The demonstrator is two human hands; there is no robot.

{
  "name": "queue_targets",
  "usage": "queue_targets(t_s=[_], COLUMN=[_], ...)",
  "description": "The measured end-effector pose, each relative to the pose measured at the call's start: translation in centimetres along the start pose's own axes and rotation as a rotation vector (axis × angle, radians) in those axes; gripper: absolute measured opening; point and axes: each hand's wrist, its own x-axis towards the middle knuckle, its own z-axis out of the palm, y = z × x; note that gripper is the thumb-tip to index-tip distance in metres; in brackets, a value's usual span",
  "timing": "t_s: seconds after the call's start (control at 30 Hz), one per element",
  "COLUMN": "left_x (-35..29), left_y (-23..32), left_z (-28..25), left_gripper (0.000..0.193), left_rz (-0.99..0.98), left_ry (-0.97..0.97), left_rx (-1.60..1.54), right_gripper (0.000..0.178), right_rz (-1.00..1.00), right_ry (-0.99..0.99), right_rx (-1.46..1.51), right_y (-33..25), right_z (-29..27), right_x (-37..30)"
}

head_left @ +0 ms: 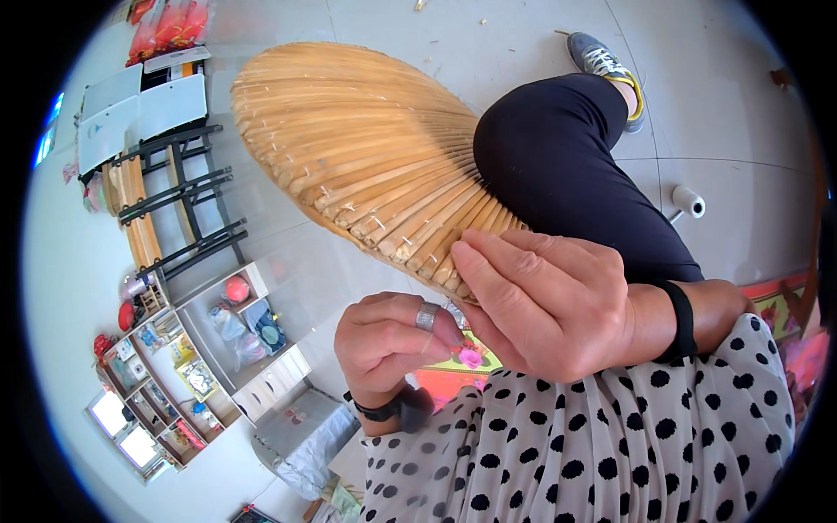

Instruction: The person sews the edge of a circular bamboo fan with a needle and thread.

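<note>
A pleated, straw-coloured palm-leaf fan lies tilted in front of me, against my dark-trousered knee. Short white stitches run along its rim. My right hand pinches the near edge of the fan between thumb and fingertips. Just to the left and below that edge is my left hand, its fingers curled together and a wide silver ring on one of them. A faint thread-like line shows by these fingers; what they hold is too small to make out.
A white roll lies on the tiled floor at the right, beyond my leg. Small scraps are scattered at the top. Along the left stand a folded black metal frame and a filled shelf unit. A floral red cloth is beneath me.
</note>
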Motion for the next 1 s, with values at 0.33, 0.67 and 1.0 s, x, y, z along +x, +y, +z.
queue_targets(t_s=[0.33,0.67,1.0], left_x=[0.5,-1.7,-4.7], left_y=[-0.2,0.9,-1.6], left_z=[-0.9,-1.8,-1.4], left_gripper=[0.006,0.017,0.021], left_rz=[0.028,-0.059,0.17], left_ry=[-0.097,0.29,0.409], left_rx=[0.141,0.613,0.675], right_gripper=[0.031,0.038,0.041], right_rz=[-0.039,0.144,0.188], right_ry=[-0.003,-0.066,-0.121], right_rx=[-0.016,-0.067,-0.187], right_y=[0.3,-1.3,-3.3], right_z=[0.3,-0.3,-0.7], right_x=[-0.1,1.2,0.7])
